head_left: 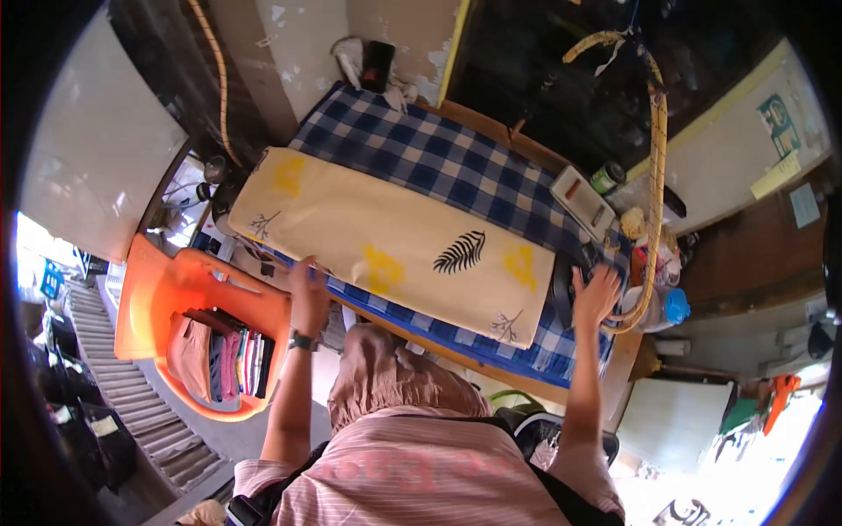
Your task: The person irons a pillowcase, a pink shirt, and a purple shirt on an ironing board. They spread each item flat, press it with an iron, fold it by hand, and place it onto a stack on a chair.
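Cream cloth (351,219) lies lengthwise on the checked cloth (421,149), which covers most of my surface (624,359). It's in a long folded strip, leaf prints up, looks mostly flat, edges fairly straight. So lengthwise folding looks done; it isn't folded down small like the clothes (224,355) stacked upright on the orange chair (145,298), and it's apart from them. My left hand (307,298) is at the strip's near edge, left of its middle; at this angle I can't tell if those fingers pinch the edge or just rest there. My right hand (596,296) is past the right end, fingers spread, beside the dark object (564,294). White tray (583,202) sits farther back, blue-lidded jar (675,305) off to the right.
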`<state>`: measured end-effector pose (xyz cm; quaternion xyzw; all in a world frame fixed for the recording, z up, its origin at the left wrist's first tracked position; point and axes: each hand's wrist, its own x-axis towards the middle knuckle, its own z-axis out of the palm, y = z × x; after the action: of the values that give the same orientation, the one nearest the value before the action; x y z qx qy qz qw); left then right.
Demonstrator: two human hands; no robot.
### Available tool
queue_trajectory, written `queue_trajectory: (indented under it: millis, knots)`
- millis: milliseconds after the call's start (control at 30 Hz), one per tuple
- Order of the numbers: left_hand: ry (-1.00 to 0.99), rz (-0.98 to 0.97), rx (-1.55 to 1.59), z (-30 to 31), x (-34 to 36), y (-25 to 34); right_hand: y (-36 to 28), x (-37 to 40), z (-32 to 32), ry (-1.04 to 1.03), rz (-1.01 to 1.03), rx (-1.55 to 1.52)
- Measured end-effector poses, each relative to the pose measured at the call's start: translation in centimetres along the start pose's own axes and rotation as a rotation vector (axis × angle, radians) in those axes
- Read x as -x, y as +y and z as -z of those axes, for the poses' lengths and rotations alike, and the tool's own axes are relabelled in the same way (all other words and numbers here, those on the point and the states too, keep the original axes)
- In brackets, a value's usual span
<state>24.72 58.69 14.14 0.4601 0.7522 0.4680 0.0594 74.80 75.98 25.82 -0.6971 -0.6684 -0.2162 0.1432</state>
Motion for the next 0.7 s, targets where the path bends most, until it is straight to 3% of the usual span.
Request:
queue_trajectory:
  millis: [33, 100, 133, 167, 300, 367, 400, 467, 600, 667, 700]
  knots:
    - [-0.106, -0.037, -0.069, -0.6, 0.0, 4.7, -0.9, 2.5, -0.9, -0.115, -0.045, 0.028]
    - [-0.179, -0.271, 0.017, -5.0, 1.1, 4.9, -1.2, 10.1, -5.6, -0.387, -0.092, 0.072]
    - [-0.236, -0.326, 0.039, -6.2, 1.6, 6.8, -1.8, 14.2, -8.6, -0.364, -0.189, 0.005]
    - [-0.292, -0.378, 0.060, -7.3, 2.2, 8.7, -3.4, 14.3, -7.9, -0.451, -0.319, -0.049]
    - [-0.444, -0.607, -0.070, -10.4, 4.2, 11.7, -3.5, 13.4, -8.4, -0.562, -0.198, -0.270]
    - [-0.525, -0.692, -0.178, -10.7, 5.0, 11.9, -4.1, 12.1, -6.8, -0.630, -0.706, -0.979]
    - [-0.602, -0.682, -0.152, -11.4, 5.8, 11.2, -4.2, 11.3, -6.9, -0.629, -0.692, -0.980]
    - [-0.666, -0.664, -0.125, -11.8, 6.5, 10.7, -4.2, 9.9, -7.5, -0.631, -0.662, -1.413]
    - [-0.788, -0.588, 0.046, -10.6, 6.7, 10.3, -12.6, 3.1, 2.8, -0.536, -0.387, -1.463]
    - [-0.926, -0.291, 0.420, -10.3, 6.8, 10.0, -17.8, 0.8, 6.4, -0.569, -0.265, -1.392]
    - [-0.800, -0.268, 0.474, -10.2, 7.2, 10.1, -20.3, 0.3, 6.8, -0.611, -0.194, -1.337]
